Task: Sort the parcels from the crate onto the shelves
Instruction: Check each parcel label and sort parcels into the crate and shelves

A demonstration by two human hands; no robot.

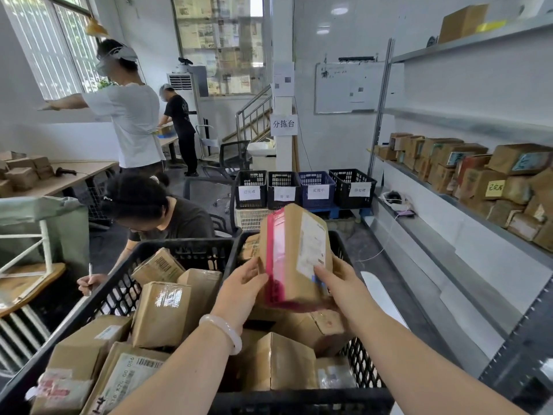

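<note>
I hold a brown cardboard parcel (294, 256) with pink tape along one edge and a white label, lifted above the right black crate (363, 362). My left hand (244, 284) grips its lower left side; my right hand (336, 284) grips its lower right side over the label. More brown parcels fill that crate and the left black crate (119, 283) beside it. The metal shelves (466, 127) stand to the right, and the middle shelf carries several stacked parcels (484, 181).
A seated person (158, 211) writes just beyond the left crate. Two people stand farther back at tables on the left. Several labelled baskets (305, 190) sit on the floor ahead by a pillar. A lone box (462, 22) rests on the top shelf.
</note>
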